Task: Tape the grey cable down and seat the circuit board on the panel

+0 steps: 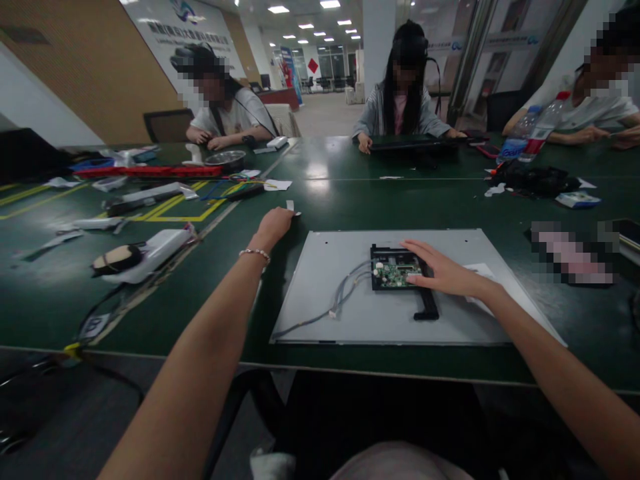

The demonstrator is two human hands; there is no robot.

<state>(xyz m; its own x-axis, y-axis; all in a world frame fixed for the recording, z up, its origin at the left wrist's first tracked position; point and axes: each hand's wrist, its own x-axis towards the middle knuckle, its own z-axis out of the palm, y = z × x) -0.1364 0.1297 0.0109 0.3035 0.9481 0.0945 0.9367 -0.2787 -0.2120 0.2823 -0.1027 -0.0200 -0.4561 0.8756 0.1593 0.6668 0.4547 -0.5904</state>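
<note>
A green circuit board [393, 273] is sitting in a black bracket [427, 307] in the middle of a grey panel [350, 320], which is lying flat on the green worktop [350, 200] just in front of the person. The right hand [440, 270] is resting palm down over the board's right part and hiding it, its fingers [417, 250] stretched out close together and gripping nothing. Thin grey cables [340, 297] are trailing from the board's left side across the panel.

Beyond the panel's far left corner, the left hand [274, 227] is reaching to a small white piece [291, 206]; whether its fingers are pinching it cannot be told.

A white device [160, 247] is lying further left. Water bottles [543, 130] are standing far right. Three other people are sitting along the far edge.
</note>
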